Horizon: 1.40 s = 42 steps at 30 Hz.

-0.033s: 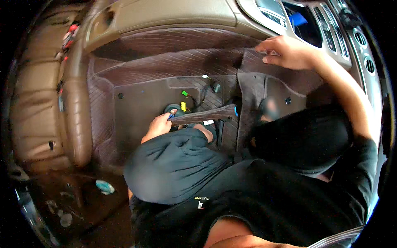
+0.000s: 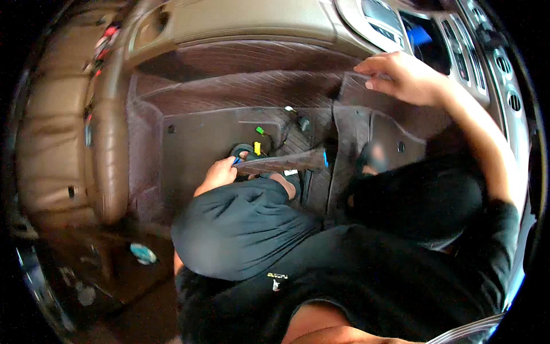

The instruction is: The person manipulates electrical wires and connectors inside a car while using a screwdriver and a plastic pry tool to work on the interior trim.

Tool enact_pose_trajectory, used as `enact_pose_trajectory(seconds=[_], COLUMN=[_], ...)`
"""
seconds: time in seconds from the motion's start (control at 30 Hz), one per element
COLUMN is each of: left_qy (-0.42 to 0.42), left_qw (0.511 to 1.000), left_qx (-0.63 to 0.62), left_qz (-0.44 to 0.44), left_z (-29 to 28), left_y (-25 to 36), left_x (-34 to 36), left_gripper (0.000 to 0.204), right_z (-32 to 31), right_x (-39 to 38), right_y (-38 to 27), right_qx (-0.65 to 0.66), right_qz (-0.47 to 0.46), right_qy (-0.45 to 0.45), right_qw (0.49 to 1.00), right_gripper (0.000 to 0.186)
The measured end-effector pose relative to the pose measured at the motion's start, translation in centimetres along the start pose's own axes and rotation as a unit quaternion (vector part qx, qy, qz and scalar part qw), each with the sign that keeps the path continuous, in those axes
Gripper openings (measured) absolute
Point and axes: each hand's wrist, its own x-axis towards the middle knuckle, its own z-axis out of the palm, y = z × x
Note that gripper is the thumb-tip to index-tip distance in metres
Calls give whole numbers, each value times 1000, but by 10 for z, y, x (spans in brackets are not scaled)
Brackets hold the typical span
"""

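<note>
My left hand (image 2: 216, 175) is closed on the left end of a brown quilted floor mat piece (image 2: 281, 163), which stands up from the floor with a blue bit at its right end. A small blue spot shows at my fingertips. Beside the mat piece are a yellow connector (image 2: 257, 148), a green connector (image 2: 260, 131) and a dark connector (image 2: 303, 123) on wires. My right hand (image 2: 401, 77) hangs in the air near the console's side, thumb and fingers apart, with nothing seen in it.
A tan leather seat (image 2: 63, 155) lies at left, with a tan centre console (image 2: 252, 23) at the far side. Air vents (image 2: 514, 102) line the dashboard at right. Brown matting (image 2: 200, 137) covers the floor around my feet. A crumpled teal-white item (image 2: 143, 253) lies at lower left.
The whole view has shifted slightly. Both hands keep nearly the same pose, and the raised mat piece looks tilted a little differently.
</note>
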Motion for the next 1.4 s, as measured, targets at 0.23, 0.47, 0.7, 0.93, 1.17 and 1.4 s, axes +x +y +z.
enact_pose_trajectory(seconds=[0.23,0.47,0.7,0.93,1.17,1.4], left_qy=[9,6,17,103,177,142], left_qw=[981,938,917,961,898,937], left_qx=[-193,-347,-394,207,164,-30], left_qz=[30,3,63,154,368,317], left_z=[13,32,1,-187,-194,-206], left_y=[13,68,96,140,314,313], left_x=[-32,-78,-42,-59,-34,-40], left_gripper=[27,28,30,35,24,27], right_z=[-81,-67,-81,-49,-1,2], right_x=[-85,-145,-135,-66,-48,-32], right_y=[-160,-174,-156,-158,-137,-106], right_qx=[-45,75,-76,-127,50,114], right_qz=[-263,-331,-311,-218,-88,-101], right_qy=[279,264,304,240,125,102], right_qw=[923,903,897,937,987,983], right_gripper=[15,14,32,61,80,29])
